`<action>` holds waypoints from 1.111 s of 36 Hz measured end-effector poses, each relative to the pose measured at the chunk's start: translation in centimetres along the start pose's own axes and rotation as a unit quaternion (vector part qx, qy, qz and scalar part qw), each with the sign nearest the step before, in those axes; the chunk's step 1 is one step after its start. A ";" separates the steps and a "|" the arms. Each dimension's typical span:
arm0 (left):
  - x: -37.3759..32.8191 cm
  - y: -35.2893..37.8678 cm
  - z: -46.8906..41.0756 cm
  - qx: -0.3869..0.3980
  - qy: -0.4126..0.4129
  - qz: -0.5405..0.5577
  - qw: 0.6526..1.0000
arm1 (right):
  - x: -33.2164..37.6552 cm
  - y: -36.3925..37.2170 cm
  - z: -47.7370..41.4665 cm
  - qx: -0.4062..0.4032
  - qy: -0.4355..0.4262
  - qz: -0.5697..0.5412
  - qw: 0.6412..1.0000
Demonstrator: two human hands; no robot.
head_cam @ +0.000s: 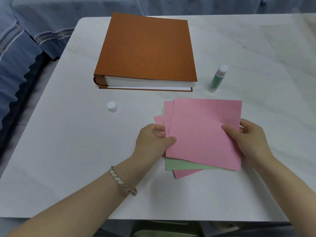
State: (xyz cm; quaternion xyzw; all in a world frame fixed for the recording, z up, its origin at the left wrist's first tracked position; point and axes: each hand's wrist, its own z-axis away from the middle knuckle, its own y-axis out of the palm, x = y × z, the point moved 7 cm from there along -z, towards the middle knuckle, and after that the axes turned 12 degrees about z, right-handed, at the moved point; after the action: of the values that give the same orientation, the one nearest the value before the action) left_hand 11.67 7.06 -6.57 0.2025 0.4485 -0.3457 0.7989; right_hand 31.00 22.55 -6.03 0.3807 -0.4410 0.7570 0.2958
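1. The left hand (153,139) grips the left edge of the paper stack (168,117), with the thumb on top and the fingers curled under. The right hand (248,139) pinches the right edge the same way. I cannot tell if it holds only the top pink sheet (203,132) or more.
2. The stack is at the near part of the white table (68,151), just in front of the closed brown photo album (147,48). The sheets are fanned out. A green sheet (181,165) and more pink ones peek out from below.
3. The job looks like getting one sheet free. Slide the top pink sheet to the right with the right thumb, while the left hand holds the others back.
4. Go slow and use soft fingers. Thin paper bends and creases if you squeeze hard.
5. Pinch close to the edge, so the middle of the sheet stays smooth.
6. Watch the glue stick (218,78) — its cap is off, and it stands near the far right corner of the stack. A sheet that brushes its tip could get sticky.
7. The white cap (112,106) sits well off to the left, out of the way.
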 end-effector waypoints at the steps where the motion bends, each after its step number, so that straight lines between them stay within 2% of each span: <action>1: 0.2 -0.1 0.0 0.003 0.000 -0.009 1.000 | 0.0 0.0 0.0 0.004 0.001 -0.002 1.000; 9: -0.2 -1.2 -0.7 0.026 0.074 -0.090 0.993 | 2.3 -0.1 0.3 0.045 -0.045 -0.001 0.998; 15: -0.3 -2.2 -0.8 0.029 0.106 -0.070 0.991 | 2.3 0.7 0.6 0.132 -0.018 0.055 0.990; 20: -0.7 -2.5 -0.4 0.065 0.127 -0.093 0.985 | 1.3 0.7 0.6 0.134 0.009 0.065 0.989; 23: -0.2 -2.5 0.4 0.113 0.142 -0.168 0.969 | 1.1 0.9 0.6 0.131 0.013 0.049 0.990; 26: 0.0 -2.5 1.3 0.135 0.206 -0.248 0.937 | 1.1 1.0 0.7 0.126 0.015 0.028 0.992; 32: 0.0 -3.1 1.8 0.098 0.281 -0.259 0.919 | 1.6 1.4 1.1 0.124 0.014 -0.015 0.992; 40: 0.1 -3.4 2.2 0.061 0.309 -0.228 0.921 | 1.6 1.8 1.3 0.130 0.024 -0.028 0.991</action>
State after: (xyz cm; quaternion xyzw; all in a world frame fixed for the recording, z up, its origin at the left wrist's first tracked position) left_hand 10.51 3.35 -5.55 0.2393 0.6850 -0.4655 0.5068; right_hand 29.17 20.80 -5.09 0.4100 -0.3204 0.8083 0.2757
